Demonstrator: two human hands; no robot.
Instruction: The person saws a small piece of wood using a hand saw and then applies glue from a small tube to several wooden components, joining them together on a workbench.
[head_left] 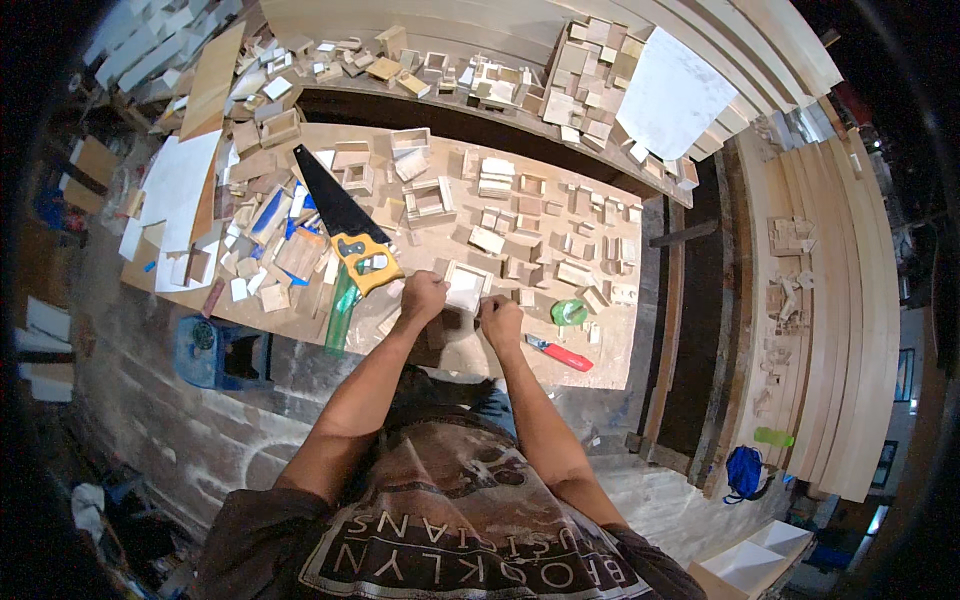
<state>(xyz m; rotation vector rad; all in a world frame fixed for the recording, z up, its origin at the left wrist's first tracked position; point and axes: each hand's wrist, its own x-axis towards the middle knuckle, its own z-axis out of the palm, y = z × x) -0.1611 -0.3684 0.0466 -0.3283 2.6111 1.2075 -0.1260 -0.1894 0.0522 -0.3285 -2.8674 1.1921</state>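
A small wooden box with a pale, light face sits at the near edge of the worktable, between my hands. My left hand is closed at its left side, fingers curled against it. At the box's lower right corner, my right hand is also closed, its fingertips pinched on the edge. My palms and some fingers are hidden from above. Left of my left hand lies a handsaw with a black blade and yellow handle. A red-handled cutter rests to the right of my right hand.
Several small wooden boxes and blocks cover the worktable. A green bottle lies near the saw; a green round container stands right. Scraps pile up at left. Long boards lie at right, and a blue plastic stool stands below left.
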